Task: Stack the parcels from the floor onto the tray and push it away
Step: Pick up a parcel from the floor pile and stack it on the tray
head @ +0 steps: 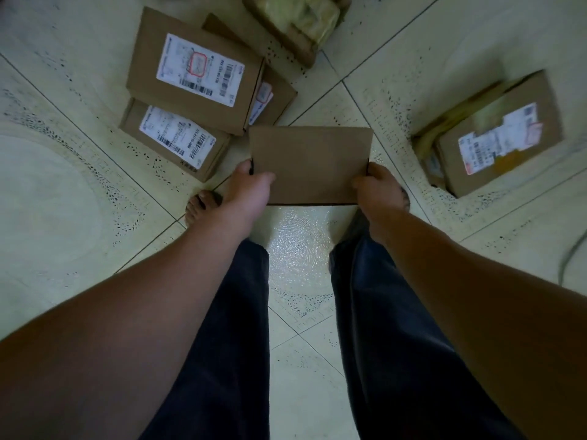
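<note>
Two hands hold a flat brown cardboard parcel above the pale tiled floor, left hand and right hand, their fingers clamped on its near corners; it seems light, stiff, best gripped by opposite edges

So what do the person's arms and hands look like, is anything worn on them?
The left forearm and right forearm are bare, no sleeves in view. The left hand and right hand wear no gloves; no watch, bracelet or ring shows. Below are dark blue trousers.
</note>
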Tool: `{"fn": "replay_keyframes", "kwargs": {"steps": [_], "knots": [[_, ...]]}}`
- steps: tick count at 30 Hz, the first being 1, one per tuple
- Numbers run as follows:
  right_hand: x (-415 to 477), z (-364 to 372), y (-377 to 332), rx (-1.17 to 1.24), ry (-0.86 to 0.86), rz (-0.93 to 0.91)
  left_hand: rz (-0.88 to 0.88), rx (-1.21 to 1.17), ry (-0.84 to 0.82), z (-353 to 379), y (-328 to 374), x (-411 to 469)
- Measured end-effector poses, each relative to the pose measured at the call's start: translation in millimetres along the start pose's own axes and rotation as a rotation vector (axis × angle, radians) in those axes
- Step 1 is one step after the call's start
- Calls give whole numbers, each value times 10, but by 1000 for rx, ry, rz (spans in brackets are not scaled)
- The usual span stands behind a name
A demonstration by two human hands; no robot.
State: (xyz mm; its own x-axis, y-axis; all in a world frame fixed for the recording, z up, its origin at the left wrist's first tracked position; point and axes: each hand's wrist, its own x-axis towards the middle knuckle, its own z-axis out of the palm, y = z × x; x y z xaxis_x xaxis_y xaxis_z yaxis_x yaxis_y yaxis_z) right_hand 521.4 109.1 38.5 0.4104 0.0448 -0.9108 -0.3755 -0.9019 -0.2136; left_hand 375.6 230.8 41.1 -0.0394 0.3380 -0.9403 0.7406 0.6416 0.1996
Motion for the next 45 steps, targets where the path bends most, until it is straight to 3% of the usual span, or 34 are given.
{"fn": "replay_keyframes", "kwargs": {"steps": [8, 19, 35, 45], "knots": [[-953, -541, -421, 169, 75, -70, 135, -50, -44, -325, 461, -994], [-2660, -1178, -1467, 218, 150, -344, 431, -189, 41, -1270, 1383, -2634], [-5170, -1505, -2361, 326, 306, -605, 744, -305, 67, -2734, 1844, -4528], [-5948, -1459, -2445, 414, 377, -659, 837, -324, 25, -3138, 1928, -5042]]}}
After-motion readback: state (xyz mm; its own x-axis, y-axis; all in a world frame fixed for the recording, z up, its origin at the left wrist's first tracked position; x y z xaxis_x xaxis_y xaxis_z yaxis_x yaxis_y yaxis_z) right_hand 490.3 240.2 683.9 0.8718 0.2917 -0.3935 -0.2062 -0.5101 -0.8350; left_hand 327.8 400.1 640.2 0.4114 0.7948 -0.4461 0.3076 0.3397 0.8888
